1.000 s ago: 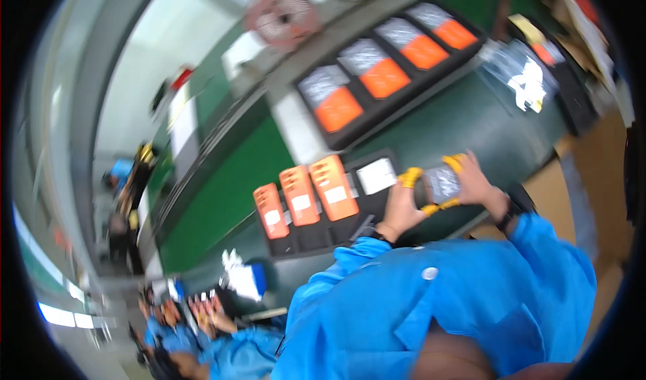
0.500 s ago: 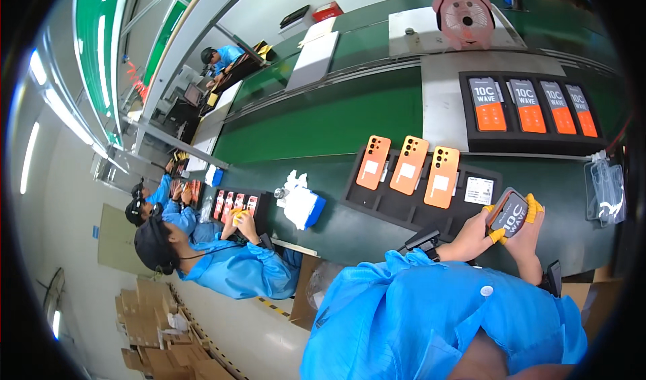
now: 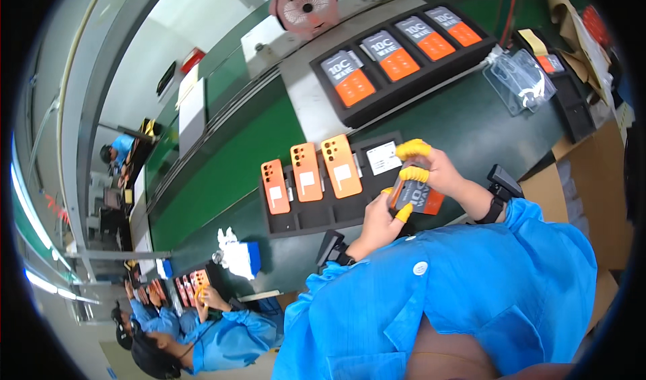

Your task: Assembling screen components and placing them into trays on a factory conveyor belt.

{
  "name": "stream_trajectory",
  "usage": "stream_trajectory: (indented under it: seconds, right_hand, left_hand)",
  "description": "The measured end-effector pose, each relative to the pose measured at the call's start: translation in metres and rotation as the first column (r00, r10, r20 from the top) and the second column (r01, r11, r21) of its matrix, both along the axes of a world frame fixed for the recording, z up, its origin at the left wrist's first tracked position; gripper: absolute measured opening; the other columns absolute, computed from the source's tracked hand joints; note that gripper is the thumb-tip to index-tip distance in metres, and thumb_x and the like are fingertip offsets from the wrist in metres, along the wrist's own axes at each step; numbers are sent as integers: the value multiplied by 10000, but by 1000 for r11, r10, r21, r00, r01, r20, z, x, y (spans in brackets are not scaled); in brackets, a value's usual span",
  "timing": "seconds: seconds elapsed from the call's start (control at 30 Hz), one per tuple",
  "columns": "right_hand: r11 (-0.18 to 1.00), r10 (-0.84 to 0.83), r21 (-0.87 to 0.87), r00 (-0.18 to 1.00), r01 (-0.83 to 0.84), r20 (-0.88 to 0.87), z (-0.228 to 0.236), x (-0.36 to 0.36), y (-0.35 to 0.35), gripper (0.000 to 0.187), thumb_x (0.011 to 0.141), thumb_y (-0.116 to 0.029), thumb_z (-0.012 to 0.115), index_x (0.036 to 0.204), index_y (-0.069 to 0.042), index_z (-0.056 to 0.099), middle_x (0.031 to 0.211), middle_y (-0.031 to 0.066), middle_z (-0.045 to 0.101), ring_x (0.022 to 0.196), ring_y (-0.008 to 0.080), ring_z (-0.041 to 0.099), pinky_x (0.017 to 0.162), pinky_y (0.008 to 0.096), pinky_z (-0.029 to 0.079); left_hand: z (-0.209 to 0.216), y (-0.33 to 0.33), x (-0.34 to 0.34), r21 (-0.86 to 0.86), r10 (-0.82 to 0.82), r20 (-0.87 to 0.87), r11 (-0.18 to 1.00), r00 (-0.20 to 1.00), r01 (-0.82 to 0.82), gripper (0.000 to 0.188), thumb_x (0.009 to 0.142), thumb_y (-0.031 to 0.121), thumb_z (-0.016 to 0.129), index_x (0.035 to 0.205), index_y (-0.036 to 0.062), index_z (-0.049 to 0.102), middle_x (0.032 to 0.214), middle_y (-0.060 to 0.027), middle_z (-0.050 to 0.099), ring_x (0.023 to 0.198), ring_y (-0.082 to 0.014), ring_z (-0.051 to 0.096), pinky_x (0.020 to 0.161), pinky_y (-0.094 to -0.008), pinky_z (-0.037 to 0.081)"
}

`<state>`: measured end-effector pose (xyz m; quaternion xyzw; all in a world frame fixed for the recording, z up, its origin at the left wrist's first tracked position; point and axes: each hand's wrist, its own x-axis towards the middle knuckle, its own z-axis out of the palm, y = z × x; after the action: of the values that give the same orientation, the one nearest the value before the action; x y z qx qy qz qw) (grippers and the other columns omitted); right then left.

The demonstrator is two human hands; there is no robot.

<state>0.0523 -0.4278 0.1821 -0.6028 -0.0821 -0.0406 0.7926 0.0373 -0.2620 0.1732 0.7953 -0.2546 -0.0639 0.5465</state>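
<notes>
My left hand (image 3: 382, 222) grips a phone (image 3: 412, 193) faced with a grey and orange film. Bent fingers of my right hand (image 3: 439, 170) lie at its upper edge; the exact contact is partly hidden. Yellow covers sit on fingertips of both hands. Just beyond them a black foam tray (image 3: 316, 220) bears three orange phones, backs up: a left one (image 3: 275, 186), a middle one (image 3: 307, 171) and a right one (image 3: 341, 166). A white label (image 3: 384, 158) shows at that tray's right end. Farther back, another black tray (image 3: 356, 114) holds several film-faced phones.
A pink animal-shaped fan (image 3: 306, 6) stands at the back. Clear plastic pouches (image 3: 518, 80) lie right of the rear tray, near another dark tray (image 3: 573, 107). Left of the near tray is a blue box (image 3: 252, 259) with crumpled white material. A co-worker (image 3: 235, 339) sits at the left.
The view has turned, shifting the trays leftward. My right hand has moved from the phone's right side to its upper edge, fingers bent there. My left hand keeps its hold.
</notes>
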Motion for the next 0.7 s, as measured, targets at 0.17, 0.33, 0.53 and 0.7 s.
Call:
stream_trajectory:
  seconds: [0.17,0.33,0.53,0.7]
  right_hand:
    - [955,-63,-279,987,103,149,1,-9,-12,222,672,-91,674,866,-19,593,831,57,539,812,161,534,719,268,428]
    - [958,-95,-256,984,132,153,-11,-10,-11,314,660,-68,681,953,-36,571,935,77,553,840,182,528,751,286,423]
    - [919,276,-219,932,-328,-236,-35,-16,-37,580,622,-196,741,1093,-2,463,997,78,552,890,139,517,810,263,399]
    - [922,90,-306,901,-237,-424,-47,-30,-38,346,649,-234,718,887,-27,578,809,61,611,750,114,545,697,249,427]
  left_hand:
    - [-2,1,2,39,-48,-19,998,999,49,311,695,153,637,918,-20,506,707,-152,543,570,-251,532,516,-306,411]
    - [9,2,8,6,-73,26,997,997,73,290,695,147,637,894,-20,506,684,-147,537,518,-222,504,479,-293,394]
    - [8,4,9,141,-96,-67,984,993,105,260,703,147,630,852,-21,499,725,-158,559,562,-220,539,497,-301,406]
    - [-12,2,20,17,-74,-275,996,959,82,269,724,155,628,873,-25,495,682,-135,559,530,-174,514,508,-261,405]
